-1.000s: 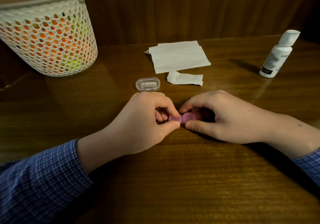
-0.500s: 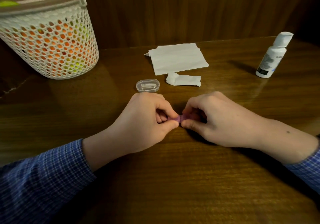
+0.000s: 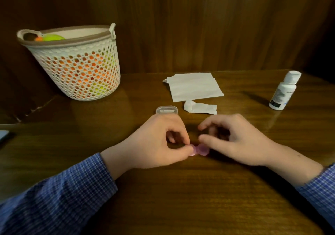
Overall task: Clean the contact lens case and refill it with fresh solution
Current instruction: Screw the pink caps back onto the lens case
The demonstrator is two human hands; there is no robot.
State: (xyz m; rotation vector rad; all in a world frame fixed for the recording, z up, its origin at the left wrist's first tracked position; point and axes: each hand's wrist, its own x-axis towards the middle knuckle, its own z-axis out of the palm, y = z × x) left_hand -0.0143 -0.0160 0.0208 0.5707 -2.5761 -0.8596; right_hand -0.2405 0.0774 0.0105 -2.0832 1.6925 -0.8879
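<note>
Head view: one pink case, two hands, right hand let go

One wooden table (image 3: 181, 198) carries one mesh basket (image 3: 79, 71), one flat tissue (image 3: 194, 86), one white solution bottle (image 3: 283, 91), one crumpled tissue (image 3: 200, 107), one clear plastic box (image 3: 166, 110) and one pink lens case (image 3: 200, 150). The left hand (image 3: 155, 144) pinches the case's left end. The right hand (image 3: 235, 140), half a second ago gripping the case, now hovers just above it with fingers loosely curled, holding nothing.

You have bare table (image 3: 181, 198) near you; beyond your hands, the clear box (image 3: 167, 110), tissues (image 3: 194, 86) and bottle (image 3: 283, 91) crowd the way.
</note>
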